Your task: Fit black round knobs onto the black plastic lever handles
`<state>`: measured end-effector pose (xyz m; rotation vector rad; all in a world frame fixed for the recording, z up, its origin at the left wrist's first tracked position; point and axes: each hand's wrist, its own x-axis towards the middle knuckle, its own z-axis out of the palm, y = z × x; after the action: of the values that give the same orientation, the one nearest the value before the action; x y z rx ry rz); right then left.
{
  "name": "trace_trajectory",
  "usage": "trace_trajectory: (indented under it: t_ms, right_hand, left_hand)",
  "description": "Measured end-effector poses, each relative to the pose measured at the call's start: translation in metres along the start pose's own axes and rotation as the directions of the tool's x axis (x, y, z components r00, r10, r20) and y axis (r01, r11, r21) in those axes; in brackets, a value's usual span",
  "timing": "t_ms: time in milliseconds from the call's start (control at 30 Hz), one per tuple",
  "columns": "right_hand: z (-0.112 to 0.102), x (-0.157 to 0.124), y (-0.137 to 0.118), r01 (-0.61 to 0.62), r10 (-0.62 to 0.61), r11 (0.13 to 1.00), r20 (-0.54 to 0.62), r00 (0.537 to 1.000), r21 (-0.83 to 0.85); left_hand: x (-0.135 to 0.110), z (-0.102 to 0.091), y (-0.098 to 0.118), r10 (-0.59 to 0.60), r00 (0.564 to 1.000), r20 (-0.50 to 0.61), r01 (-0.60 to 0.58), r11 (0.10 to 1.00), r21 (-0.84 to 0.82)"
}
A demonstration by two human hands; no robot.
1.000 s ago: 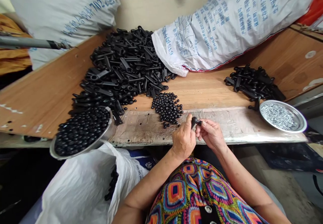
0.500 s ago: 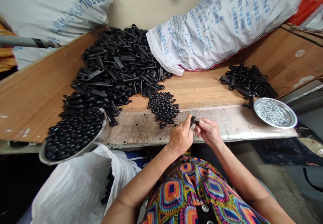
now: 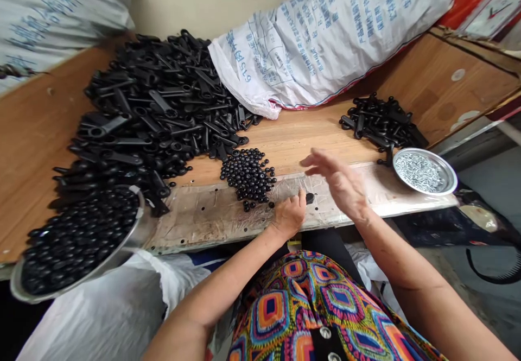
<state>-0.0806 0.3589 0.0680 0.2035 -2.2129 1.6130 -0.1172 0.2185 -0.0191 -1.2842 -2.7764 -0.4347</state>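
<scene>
L hand (image 3: 290, 214) pinches blk part (image 3: 310, 198), end out R of fingers, long axis approx. sideways, partly hidden; R hand (image 3: 342, 184) apart, to its R, fingers loosely spread.

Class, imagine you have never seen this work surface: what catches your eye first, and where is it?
First, the big heap of long black pieces on the left, with a blue-lettered white sack to its right. Next, the brightly patterned garment at bottom centre. Just beyond it, the left grip holds a black part.
</scene>
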Motion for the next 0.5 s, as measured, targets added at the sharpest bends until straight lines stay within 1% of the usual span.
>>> trace_trajectory:
  t_ms: [33, 100, 167, 267, 333, 433, 500]
  right_hand:
    - [0.009, 0.001, 0.006, -0.026, 0.029, 0.999, 0.094, 0.995, -0.041]
    - [0.025, 0.002, 0.024, -0.088, 0.124, 0.983, 0.239, 0.963, -0.158]
    - [0.034, 0.002, 0.04, -0.098, 0.169, 0.964, 0.283, 0.944, -0.249]
    - [0.032, 0.0, 0.047, -0.009, 0.105, 0.953, 0.305, 0.947, -0.302]
    - [0.025, -0.006, 0.043, 0.081, 0.048, 0.944, 0.377, 0.925, -0.319]
    - [0.018, -0.018, 0.038, 0.18, 0.018, 0.918, 0.491, 0.871, -0.353]
    - [0.015, -0.02, 0.04, 0.207, -0.001, 0.908, 0.494, 0.87, -0.363]
  left_hand:
    - [0.0, 0.0, 0.0, 0.017, 1.0, -0.013, -0.018, 0.999, -0.052]
    - [-0.001, 0.0, -0.001, 0.056, 0.998, -0.034, -0.06, 0.99, -0.13]
    - [-0.001, 0.0, -0.004, 0.075, 0.997, -0.033, -0.079, 0.986, -0.147]
    - [0.0, -0.003, -0.01, 0.021, 1.0, -0.011, -0.023, 0.992, -0.126]
    - [0.0, -0.007, -0.015, -0.048, 0.999, -0.014, 0.046, 0.993, -0.11]
    - [-0.003, -0.018, -0.02, -0.148, 0.989, -0.007, 0.146, 0.983, -0.107]
    - [-0.005, -0.029, -0.021, -0.178, 0.984, -0.019, 0.175, 0.976, -0.132]
